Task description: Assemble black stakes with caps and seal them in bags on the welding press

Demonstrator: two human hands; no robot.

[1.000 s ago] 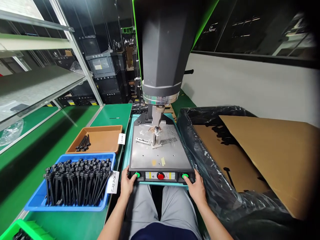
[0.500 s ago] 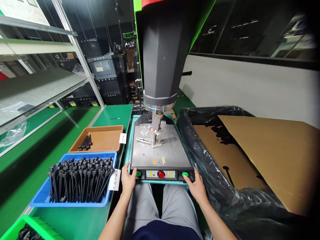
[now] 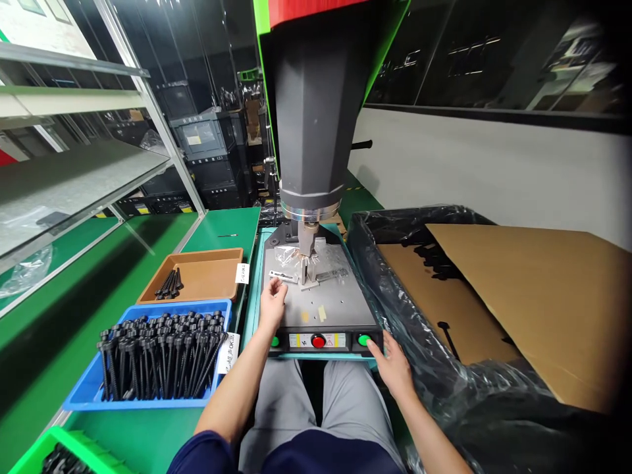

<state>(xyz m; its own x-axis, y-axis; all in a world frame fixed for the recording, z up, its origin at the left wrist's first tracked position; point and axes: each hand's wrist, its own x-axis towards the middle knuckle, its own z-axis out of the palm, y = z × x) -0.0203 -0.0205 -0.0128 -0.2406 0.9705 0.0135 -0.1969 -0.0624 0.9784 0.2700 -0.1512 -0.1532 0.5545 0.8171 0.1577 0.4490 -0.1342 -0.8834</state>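
Observation:
My left hand (image 3: 273, 304) hovers over the left side of the metal base plate (image 3: 296, 316), fingers loosely bent and nothing visible in them. Just beyond its fingertips are a small metal fixture (image 3: 309, 276) and a slotted metal bracket (image 3: 283, 277). Above the fixture stands the grey horn (image 3: 307, 240) of a press machine (image 3: 313, 131). My right hand (image 3: 394, 364) is spread at the front right corner of the base, its thumb by the right green button (image 3: 364, 340). A red button (image 3: 318, 341) sits mid-panel; my left forearm partly covers the left green button (image 3: 275, 342).
To the left, a blue tray (image 3: 143, 404) holds many black threaded parts, and an orange tray (image 3: 212, 273) holds several more. A green bin (image 3: 74, 441) stands at lower left. On the right is a box lined with black plastic (image 3: 415, 329), with cardboard (image 3: 538, 289) on top.
My left hand has left the left green button and moved forward over the base plate. My right thumb has drawn back slightly from its button. The view has shifted a little.

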